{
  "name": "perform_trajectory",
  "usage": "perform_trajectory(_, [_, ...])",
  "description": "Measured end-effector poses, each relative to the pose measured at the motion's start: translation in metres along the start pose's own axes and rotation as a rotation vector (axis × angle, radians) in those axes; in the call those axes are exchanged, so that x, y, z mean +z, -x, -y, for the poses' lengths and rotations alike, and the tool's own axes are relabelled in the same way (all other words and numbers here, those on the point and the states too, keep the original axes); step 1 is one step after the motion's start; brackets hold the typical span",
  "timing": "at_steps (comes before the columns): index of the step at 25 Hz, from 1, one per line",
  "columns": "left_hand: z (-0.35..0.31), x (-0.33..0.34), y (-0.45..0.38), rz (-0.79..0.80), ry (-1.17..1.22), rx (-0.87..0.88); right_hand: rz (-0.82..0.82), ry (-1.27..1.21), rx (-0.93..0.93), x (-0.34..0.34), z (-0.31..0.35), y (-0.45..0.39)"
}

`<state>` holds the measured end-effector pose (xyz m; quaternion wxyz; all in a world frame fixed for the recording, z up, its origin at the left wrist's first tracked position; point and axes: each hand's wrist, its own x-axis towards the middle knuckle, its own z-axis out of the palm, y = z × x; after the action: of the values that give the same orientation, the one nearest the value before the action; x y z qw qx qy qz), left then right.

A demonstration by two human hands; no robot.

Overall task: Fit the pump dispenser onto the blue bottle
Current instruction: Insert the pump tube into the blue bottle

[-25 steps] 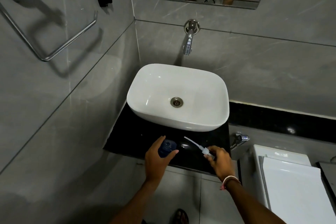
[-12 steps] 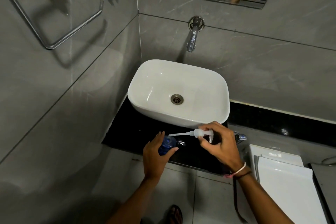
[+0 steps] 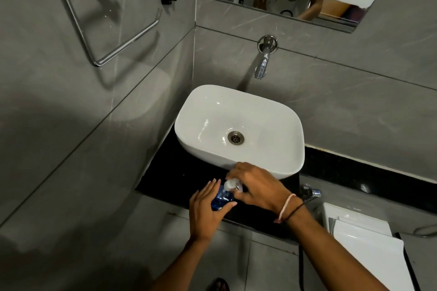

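no legible text, labels or nos

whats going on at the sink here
A person stands at a black counter in front of a white basin. The left hand grips a blue bottle that stands on the counter, while the right hand holds the white pump dispenser at the bottle's mouth. Whether the pump is seated or screwed down cannot be told from here. The tap above the basin shows no running water.
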<state>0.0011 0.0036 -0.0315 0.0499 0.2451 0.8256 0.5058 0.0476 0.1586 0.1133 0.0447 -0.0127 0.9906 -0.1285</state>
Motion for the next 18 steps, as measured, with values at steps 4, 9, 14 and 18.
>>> perform_trajectory(4, [0.003, -0.002, 0.0, -0.006, -0.033, 0.023, 0.167, 0.105, 0.04, 0.024, 0.004, -0.02])
perform_trajectory(9, [0.005, -0.003, 0.0, -0.008, -0.09, 0.076, 0.011, 0.05, 0.228, 0.049, -0.001, -0.008])
perform_trajectory(14, [0.005, -0.004, -0.003, -0.019, -0.081, 0.093, -0.063, -0.404, 0.326, 0.058, -0.018, 0.01])
perform_trajectory(18, [0.004, -0.004, -0.003, -0.036, -0.104, 0.101, -0.096, -0.603, 0.352, 0.068, -0.019, 0.012])
